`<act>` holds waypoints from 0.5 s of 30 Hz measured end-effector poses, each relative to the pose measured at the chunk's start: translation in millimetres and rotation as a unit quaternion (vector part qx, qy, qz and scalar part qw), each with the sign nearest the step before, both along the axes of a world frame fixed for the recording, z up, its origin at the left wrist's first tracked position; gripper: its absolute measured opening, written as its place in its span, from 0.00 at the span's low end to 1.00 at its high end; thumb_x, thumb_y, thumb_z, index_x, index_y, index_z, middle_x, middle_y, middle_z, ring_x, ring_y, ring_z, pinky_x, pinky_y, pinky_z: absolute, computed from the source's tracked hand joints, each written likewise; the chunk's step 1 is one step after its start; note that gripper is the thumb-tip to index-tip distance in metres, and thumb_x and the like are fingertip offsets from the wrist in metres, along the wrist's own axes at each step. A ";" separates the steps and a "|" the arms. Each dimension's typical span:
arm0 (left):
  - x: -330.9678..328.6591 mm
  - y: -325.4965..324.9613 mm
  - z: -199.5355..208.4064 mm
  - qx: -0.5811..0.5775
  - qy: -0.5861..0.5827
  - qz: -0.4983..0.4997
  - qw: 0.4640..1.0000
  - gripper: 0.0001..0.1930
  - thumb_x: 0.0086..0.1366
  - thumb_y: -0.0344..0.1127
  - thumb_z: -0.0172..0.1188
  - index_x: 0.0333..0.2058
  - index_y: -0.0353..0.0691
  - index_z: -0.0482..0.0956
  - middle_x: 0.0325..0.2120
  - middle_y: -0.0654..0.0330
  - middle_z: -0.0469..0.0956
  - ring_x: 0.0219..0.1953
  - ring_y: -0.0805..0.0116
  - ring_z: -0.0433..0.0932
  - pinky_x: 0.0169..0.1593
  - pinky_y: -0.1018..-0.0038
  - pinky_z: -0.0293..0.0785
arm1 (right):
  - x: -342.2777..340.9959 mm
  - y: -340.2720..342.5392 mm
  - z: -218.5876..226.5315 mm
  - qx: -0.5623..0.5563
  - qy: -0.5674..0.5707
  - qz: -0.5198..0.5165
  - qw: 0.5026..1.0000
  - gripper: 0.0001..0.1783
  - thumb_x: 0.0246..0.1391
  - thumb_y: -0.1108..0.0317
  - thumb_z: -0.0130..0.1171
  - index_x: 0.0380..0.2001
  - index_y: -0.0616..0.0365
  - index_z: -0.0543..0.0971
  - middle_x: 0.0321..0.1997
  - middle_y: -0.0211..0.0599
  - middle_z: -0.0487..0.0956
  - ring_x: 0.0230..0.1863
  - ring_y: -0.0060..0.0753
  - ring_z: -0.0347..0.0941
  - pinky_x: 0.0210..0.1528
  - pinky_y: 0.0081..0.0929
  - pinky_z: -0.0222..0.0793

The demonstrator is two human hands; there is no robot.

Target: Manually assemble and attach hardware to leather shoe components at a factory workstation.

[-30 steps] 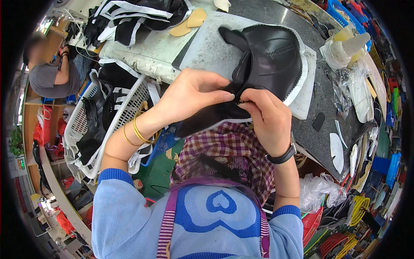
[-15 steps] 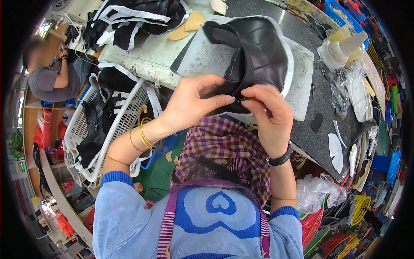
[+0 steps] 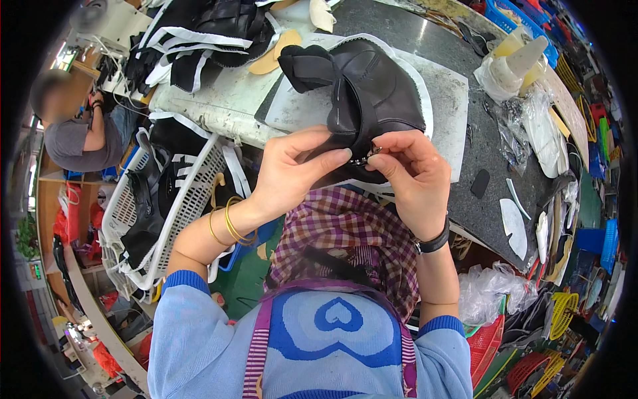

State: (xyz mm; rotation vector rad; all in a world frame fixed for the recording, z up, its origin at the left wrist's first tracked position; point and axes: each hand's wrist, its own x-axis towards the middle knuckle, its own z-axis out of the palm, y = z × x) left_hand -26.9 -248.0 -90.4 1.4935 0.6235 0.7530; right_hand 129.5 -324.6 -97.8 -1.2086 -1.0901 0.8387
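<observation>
A black leather shoe upper with a white edge lies at the near side of the worktable, and a black strap runs across it. My left hand is closed on the upper's near edge, thumb pointing right and the other fingers partly hidden behind the leather. Facing it, my right hand pinches a small shiny metal buckle at the strap's near end between thumb and forefinger. The fingertips cover part of the buckle, so how the strap sits in it cannot be made out.
Under the upper is a pale, stained board. More black uppers are piled at far left, above a white plastic basket holding others. A plastic-wrapped yellowish container stands at far right. Beyond the basket, another person sits.
The upper has shifted a little left, and its upper flap stands out more. More of the shiny buckle now shows between my fingertips. Both hands stay close together.
</observation>
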 end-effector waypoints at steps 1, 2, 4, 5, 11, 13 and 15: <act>0.2 0.1 0.2 0.001 0.001 -0.002 1.000 0.08 0.54 0.23 0.56 0.34 0.28 0.75 0.28 0.63 0.73 0.31 0.82 0.69 0.34 0.84 0.65 | 0.3 -0.6 -0.7 0.001 0.001 -0.002 1.000 0.08 0.46 0.82 0.54 0.33 0.66 0.72 0.29 0.33 0.74 0.30 0.20 0.72 0.34 0.14 0.68; 0.5 0.3 0.2 0.026 0.008 0.000 1.000 0.08 0.54 0.23 0.56 0.34 0.28 0.75 0.28 0.63 0.73 0.30 0.81 0.69 0.33 0.84 0.65 | 0.4 -1.2 -2.2 -0.008 0.018 0.003 1.000 0.08 0.46 0.81 0.54 0.33 0.66 0.72 0.29 0.33 0.74 0.29 0.20 0.72 0.34 0.15 0.68; 1.3 1.8 0.4 0.051 0.016 0.002 0.999 0.08 0.54 0.23 0.56 0.34 0.28 0.75 0.28 0.63 0.73 0.30 0.81 0.69 0.33 0.84 0.65 | 1.2 -1.6 -3.1 -0.017 0.036 0.008 0.999 0.08 0.46 0.81 0.54 0.33 0.66 0.72 0.29 0.33 0.74 0.29 0.21 0.72 0.33 0.15 0.68; 2.5 5.0 0.8 0.070 0.029 -0.007 0.997 0.07 0.54 0.24 0.56 0.33 0.28 0.75 0.28 0.63 0.73 0.30 0.81 0.69 0.32 0.84 0.65 | 2.3 -0.5 -3.0 -0.013 0.030 0.009 0.999 0.07 0.46 0.81 0.54 0.32 0.66 0.72 0.29 0.34 0.74 0.29 0.21 0.72 0.33 0.15 0.68; 0.1 10.5 0.1 0.125 0.062 -0.035 0.990 0.07 0.54 0.24 0.56 0.32 0.28 0.75 0.28 0.62 0.73 0.29 0.80 0.68 0.31 0.83 0.64 | 7.0 6.6 -1.3 -0.035 0.036 0.026 0.998 0.07 0.46 0.82 0.53 0.31 0.65 0.71 0.28 0.34 0.74 0.29 0.20 0.72 0.33 0.15 0.68; -0.8 10.1 -0.3 0.159 0.060 -0.032 0.985 0.07 0.54 0.23 0.56 0.32 0.28 0.75 0.29 0.61 0.73 0.29 0.80 0.68 0.31 0.83 0.64 | 4.6 6.7 -2.6 -0.033 0.069 0.022 0.997 0.07 0.46 0.82 0.53 0.31 0.65 0.70 0.28 0.34 0.74 0.28 0.20 0.72 0.33 0.15 0.68; 0.6 10.2 0.3 0.132 0.048 -0.029 0.990 0.08 0.54 0.24 0.56 0.33 0.29 0.75 0.30 0.61 0.74 0.31 0.80 0.69 0.34 0.83 0.65 | 1.4 6.0 -7.2 0.008 0.103 0.026 0.994 0.08 0.46 0.83 0.53 0.32 0.64 0.69 0.29 0.33 0.73 0.29 0.19 0.71 0.34 0.14 0.67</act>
